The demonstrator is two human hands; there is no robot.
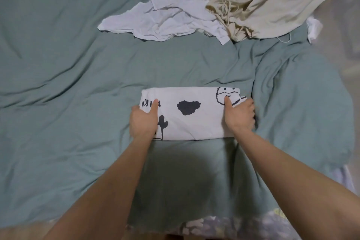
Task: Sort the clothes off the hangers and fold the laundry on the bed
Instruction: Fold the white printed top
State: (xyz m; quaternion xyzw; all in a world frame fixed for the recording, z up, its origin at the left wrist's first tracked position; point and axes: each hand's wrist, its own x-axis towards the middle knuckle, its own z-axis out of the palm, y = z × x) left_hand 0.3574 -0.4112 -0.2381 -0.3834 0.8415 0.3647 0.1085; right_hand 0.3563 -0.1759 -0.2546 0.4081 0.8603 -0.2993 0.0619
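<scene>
Pinching the folded printed shirt [190, 115] at nine and three o'clock, left hand [143, 121] and right hand [240, 116] should lift evenly, keeping edges square.

1. Two forearms in view, both bare, no sleeves showing up to the frame edge.
2. Left hand [143, 121] bare: no glove, ring, watch or band visible.
3. Right hand [240, 115] bare too, wrist unadorned.
4. Bottom edge: blurred strip of grey-lilac patterned fabric; cannot tell if it is worn clothing.
</scene>
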